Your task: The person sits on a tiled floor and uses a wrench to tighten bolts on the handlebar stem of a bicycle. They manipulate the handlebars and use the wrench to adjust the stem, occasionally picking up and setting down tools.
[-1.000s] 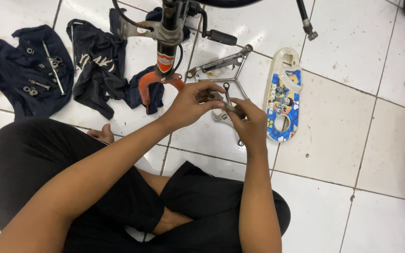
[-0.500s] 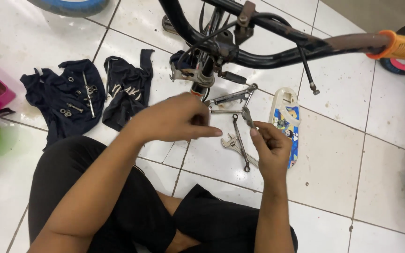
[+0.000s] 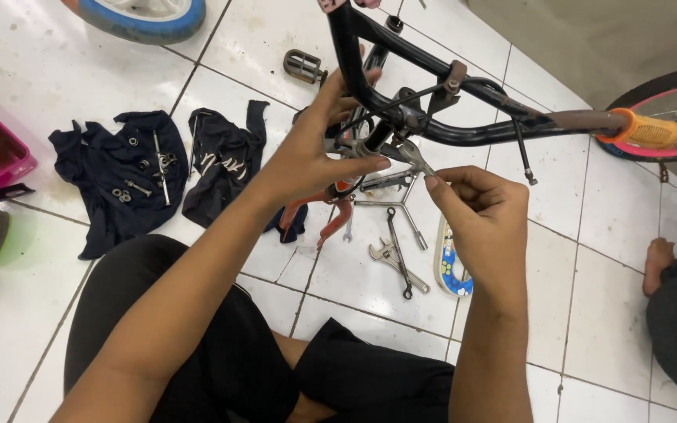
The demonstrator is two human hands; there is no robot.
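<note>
- Since a moment ago, your view has tilted up and both hands have risen off the white tiled floor (image 3: 636, 313) toward the small bicycle's black metal handlebar with its orange rubber grip (image 3: 495, 129).
- Your left hand (image 3: 311, 157) is spread, thumb and fingers (image 3: 366, 164) pressed around the handlebar's centre clamp (image 3: 389, 133), steadying it.
- Your right hand (image 3: 479, 211) is pinched closed on a slim silver steel wrench (image 3: 419, 159); its head reaches up to the clamp, just beside your left thumb.
- Judging by its look, the wrench is light, rigid and smooth, so it could slip; hold it on the shaft, close to your fingertips.
- I judge the handlebar stiff and fairly heavy, and liable to swing; take it next to the clamp, not at the grip.
- On the floor below lie a silver adjustable spanner (image 3: 389, 258), a three-armed steel socket wrench (image 3: 401, 207) and orange-handled pliers (image 3: 331, 215).
- To the left, two dark blue cloths (image 3: 119, 196) carry small bolts and nuts.
- Another person's bare foot (image 3: 656, 258) shows at the right edge.
</note>
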